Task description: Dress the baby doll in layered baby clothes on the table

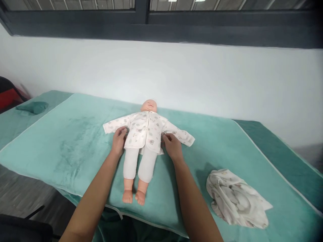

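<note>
A baby doll [149, 106] lies on its back, head toward the wall and feet toward me. It wears a white printed jacket [143, 129], closed down the front, with both sleeves spread outward. White leggings [147, 164] cover its legs, leaving the feet bare. My left hand [119, 141] is at the jacket's left side below the sleeve, fingers closed on the fabric edge. On the opposite side, my right hand [172, 145] pinches the jacket under the other sleeve. My fingertips are partly hidden against the cloth.
A green sheet [83, 144] covers the bed the doll lies on. To the right sits a crumpled white printed cloth [237, 198]. A dark green cushion-like item [32, 107] lies far left. Behind the bed stands a white wall [176, 74] below a dark window frame [141, 27].
</note>
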Motion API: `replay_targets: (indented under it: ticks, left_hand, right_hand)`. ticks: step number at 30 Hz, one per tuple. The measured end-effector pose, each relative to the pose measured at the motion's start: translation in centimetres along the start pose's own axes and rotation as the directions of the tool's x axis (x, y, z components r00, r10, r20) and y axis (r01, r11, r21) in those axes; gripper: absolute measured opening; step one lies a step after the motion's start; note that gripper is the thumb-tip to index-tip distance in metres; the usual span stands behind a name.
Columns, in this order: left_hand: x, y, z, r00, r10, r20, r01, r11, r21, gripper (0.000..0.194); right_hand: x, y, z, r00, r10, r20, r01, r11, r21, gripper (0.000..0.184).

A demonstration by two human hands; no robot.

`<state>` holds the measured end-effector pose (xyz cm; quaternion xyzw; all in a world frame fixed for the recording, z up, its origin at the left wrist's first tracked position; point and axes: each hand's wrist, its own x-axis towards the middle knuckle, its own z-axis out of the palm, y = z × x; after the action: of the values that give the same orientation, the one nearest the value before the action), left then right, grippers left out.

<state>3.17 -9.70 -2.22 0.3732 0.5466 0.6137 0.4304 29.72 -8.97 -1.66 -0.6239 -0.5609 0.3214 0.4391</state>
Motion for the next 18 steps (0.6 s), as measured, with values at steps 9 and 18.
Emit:
replay_targets:
  ticks: [9, 18]
  left_hand:
    - [-2.8, 0.1, -1.1, 0.99, 0.056, 0.128, -0.078, 0.98, 0.18, 0.05]
    - [-3.1, 0.5, -1.5, 0.985, -0.02, 0.17, 0.065, 0.962, -0.263, 0.04]
  right_hand:
    - [0.3, 4.3, -3.5, 0.952, -0.268, -0.15, 0.133, 0.799, -0.587, 0.049]
    - [-1.0, 4.5, -2.5, 0.959, -0.269, -0.09, 0.145, 0.739, -0.658, 0.052]
